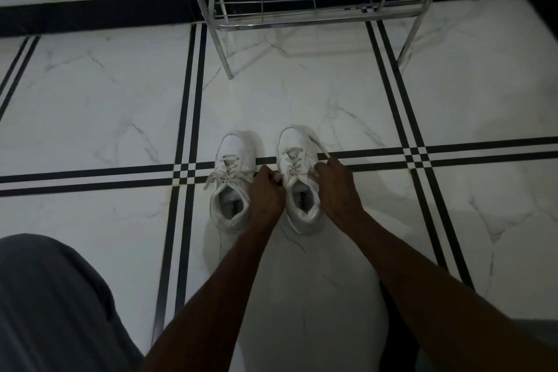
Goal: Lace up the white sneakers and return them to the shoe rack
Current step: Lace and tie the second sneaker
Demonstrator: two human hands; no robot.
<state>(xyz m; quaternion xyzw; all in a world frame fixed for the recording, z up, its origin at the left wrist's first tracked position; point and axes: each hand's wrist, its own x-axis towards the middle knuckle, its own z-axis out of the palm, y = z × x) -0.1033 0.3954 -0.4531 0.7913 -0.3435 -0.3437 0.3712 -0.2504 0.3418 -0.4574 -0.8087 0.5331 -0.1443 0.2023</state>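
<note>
Grey-trousered knee [51, 305] fills the lower left corner, and from beside it two bare forearms reach forward to a pair of white leather sneakers standing side by side, toes away, on the white marble-patterned floor [99, 106] with black inlaid stripes. Left hand [267, 190], between the shoes, has its fingers pinched closed on a white lace of the right sneaker [299, 181], while the right hand [335, 181] on its outer side grips the other lace end [320, 148], drawn taut. Left sneaker [231, 184] shows loose laces, and the chrome wire shoe rack [302, 0] stands well apart against the wall beyond.
</note>
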